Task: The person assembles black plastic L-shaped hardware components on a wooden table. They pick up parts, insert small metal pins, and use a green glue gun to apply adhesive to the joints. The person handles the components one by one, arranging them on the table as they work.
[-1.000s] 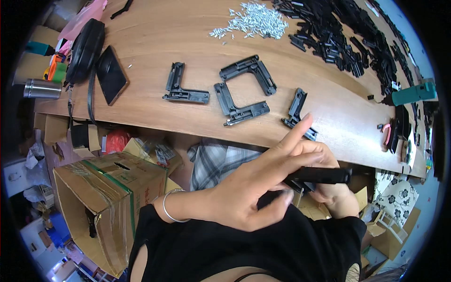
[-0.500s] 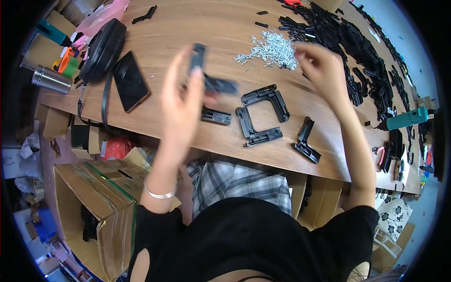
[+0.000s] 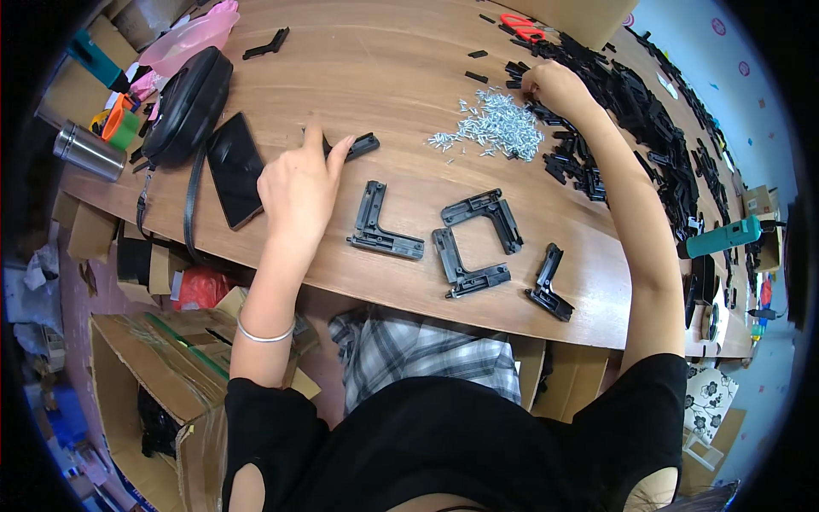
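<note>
My left hand [image 3: 299, 183] is over the left middle of the table, index finger stretched out and thumb apart. Its fingers lie over a black L-shaped plastic part [image 3: 365, 145], partly hidden beneath them. My right hand [image 3: 554, 85] is at the near edge of a spread of small black plastic pieces [image 3: 567, 158], fingers curled together; what they hold, if anything, is hidden. Between my arms lie several L-shaped parts: one [image 3: 375, 230] in front of my left hand, two [image 3: 495, 213] facing each other mid-table, and a smaller one [image 3: 550, 286] to the right.
A heap of silver screws [image 3: 495, 124] sits beside my right hand. On the left are a phone [image 3: 235, 171], a black case [image 3: 188, 107] and a steel flask [image 3: 90, 151]. A teal electric screwdriver [image 3: 723, 237] is at the right; red scissors [image 3: 522, 27] lie far back.
My left hand has moved left and lowered; the L-shaped part it carried now lies on the table under its fingers. My right hand has moved from the screw heap to the black pieces beyond.
</note>
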